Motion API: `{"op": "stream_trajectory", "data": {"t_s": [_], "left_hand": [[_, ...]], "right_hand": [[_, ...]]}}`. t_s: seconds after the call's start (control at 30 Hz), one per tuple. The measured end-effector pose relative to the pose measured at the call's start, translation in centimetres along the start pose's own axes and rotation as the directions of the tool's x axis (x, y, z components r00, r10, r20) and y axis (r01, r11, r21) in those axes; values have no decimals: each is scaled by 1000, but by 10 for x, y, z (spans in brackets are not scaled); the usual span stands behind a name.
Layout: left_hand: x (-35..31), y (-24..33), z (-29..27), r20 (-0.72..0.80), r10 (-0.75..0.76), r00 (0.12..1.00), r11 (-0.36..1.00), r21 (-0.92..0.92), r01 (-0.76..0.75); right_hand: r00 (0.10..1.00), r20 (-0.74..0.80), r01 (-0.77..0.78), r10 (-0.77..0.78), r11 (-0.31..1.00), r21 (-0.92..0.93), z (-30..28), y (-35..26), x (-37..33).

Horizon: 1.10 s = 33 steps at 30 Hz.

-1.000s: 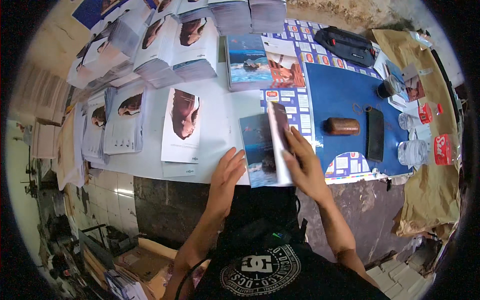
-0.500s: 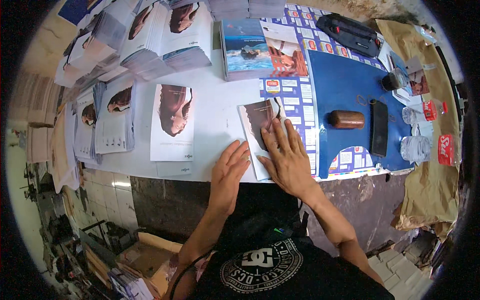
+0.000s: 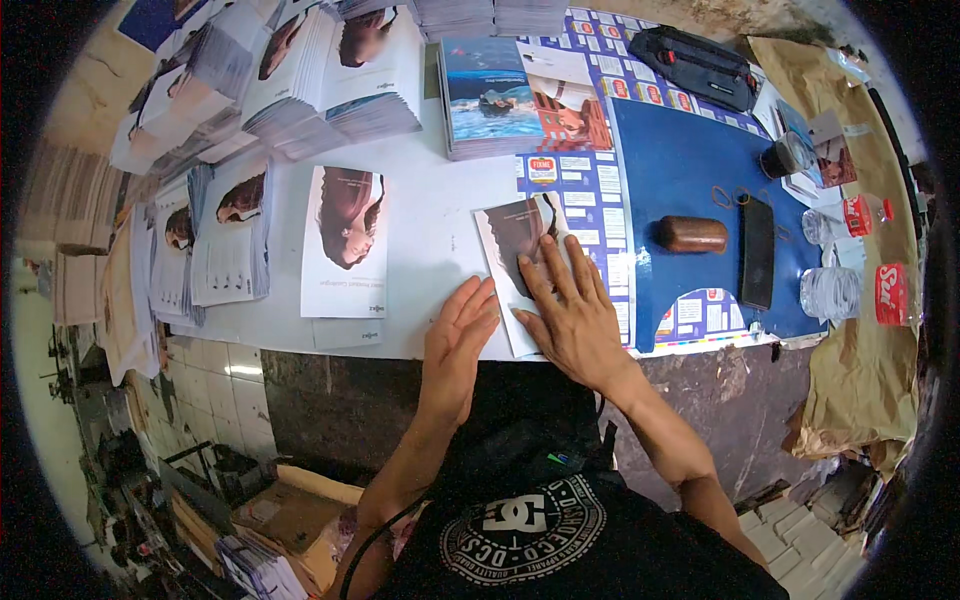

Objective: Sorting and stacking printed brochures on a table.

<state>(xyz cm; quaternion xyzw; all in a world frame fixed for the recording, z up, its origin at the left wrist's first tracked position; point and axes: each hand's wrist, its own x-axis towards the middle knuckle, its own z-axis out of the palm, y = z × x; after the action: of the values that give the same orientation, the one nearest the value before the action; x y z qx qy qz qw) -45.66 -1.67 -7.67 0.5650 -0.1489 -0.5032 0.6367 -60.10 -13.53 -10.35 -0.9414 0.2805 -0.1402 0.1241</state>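
Both hands, left hand (image 3: 458, 335) and right hand (image 3: 572, 312), press flat on what seems a folded leaflet (image 3: 515, 255).

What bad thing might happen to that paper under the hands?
The folded printed sheet lies close to the table's front edge, so a push from the right hand might slide it off. The left hand already overhangs that edge. Pressing unevenly may also crease the sheet crookedly. The stack of leaflets nearby could get nudged askew.

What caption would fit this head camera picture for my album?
Right hand presses a folded printed sheet flat on the white table, left hand beside it, leaflet stacks around.
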Motion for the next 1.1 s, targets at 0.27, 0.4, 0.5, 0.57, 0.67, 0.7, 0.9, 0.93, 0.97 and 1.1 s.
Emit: {"op": "stream_trajectory", "data": {"t_s": [0.27, 0.4, 0.5, 0.57, 0.67, 0.7, 0.9, 0.93, 0.97, 1.1], "left_hand": [[32, -7, -14, 465, 504, 728, 257, 724, -640], [44, -10, -24, 606, 361, 709, -11, 763, -646], [46, -12, -28, 620, 351, 702, -38, 758, -651], [46, -12, -28, 624, 351, 698, -34, 754, -656], [46, -11, -27, 626, 344, 699, -36, 753, -657], [45, -11, -27, 627, 334, 704, -45, 756, -653], [43, -9, -27, 631, 355, 690, -59, 752, -657], [42, -9, -26, 631, 360, 688, -50, 749, -661], [43, -8, -26, 629, 349, 694, -45, 751, -658], [44, -8, -31, 613, 340, 713, -26, 764, -645]], "right_hand": [[1000, -26, 12, -13, 1000, -18, 1, 1, 0], [1000, -23, 3, -3, 1000, -5, 3, 2, 0], [999, -35, 16, -16, 1000, 3, 4, 2, -1], [1000, -30, 8, -8, 1000, 9, 2, 2, -1], [1000, -22, 3, -3, 1000, 23, 1, 2, 0], [1000, -20, 5, -5, 1000, 19, -4, 4, 1], [845, -466, -299, 262, 954, -6, -56, 71, -6], [847, -464, -300, 258, 954, -17, -60, 91, -8], [851, -427, -387, 307, 915, -113, -61, 111, -11], [907, -270, -347, 322, 937, -48, -66, 100, -4]]}}
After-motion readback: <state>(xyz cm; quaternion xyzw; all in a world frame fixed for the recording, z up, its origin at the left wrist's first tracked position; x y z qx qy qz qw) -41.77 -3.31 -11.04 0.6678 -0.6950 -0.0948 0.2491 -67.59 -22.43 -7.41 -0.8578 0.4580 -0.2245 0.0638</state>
